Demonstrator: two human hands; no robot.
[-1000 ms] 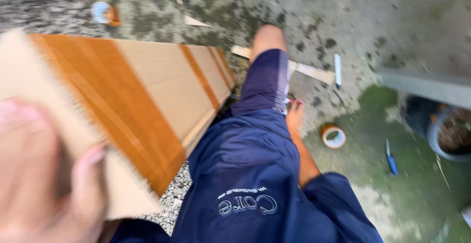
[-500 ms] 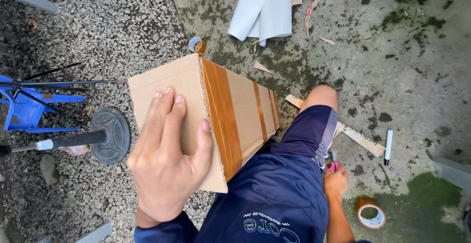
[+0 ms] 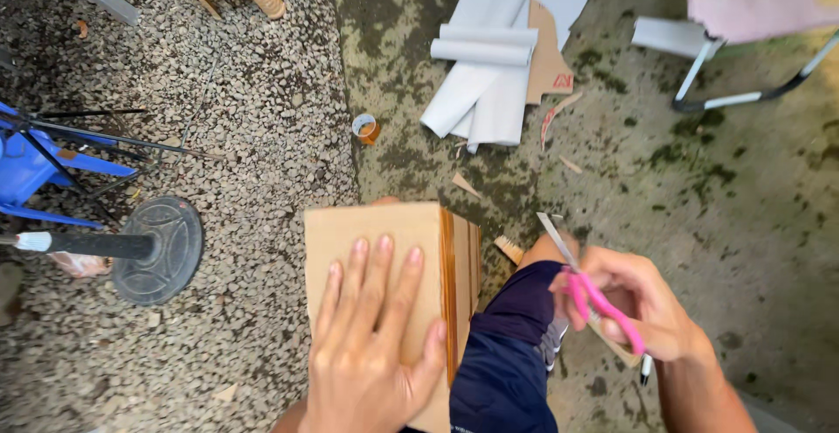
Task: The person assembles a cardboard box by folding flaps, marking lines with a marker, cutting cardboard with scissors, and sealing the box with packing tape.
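Head view: your left hand (image 3: 371,341) lies flat, fingers spread, palm down on the top face of the cardboard box (image 3: 384,267), which stands upright against your left thigh, over gravel. The box's right side is banded with brown tape. Your right hand (image 3: 642,306) is closed around pink-handled scissors (image 3: 590,293), blades pointing up and left, just right of your knee. A tape roll (image 3: 366,128) lies on the ground beyond the box; white rolled sheets (image 3: 489,66) lie further right. A round black stand base (image 3: 157,249) sits to the box's left.
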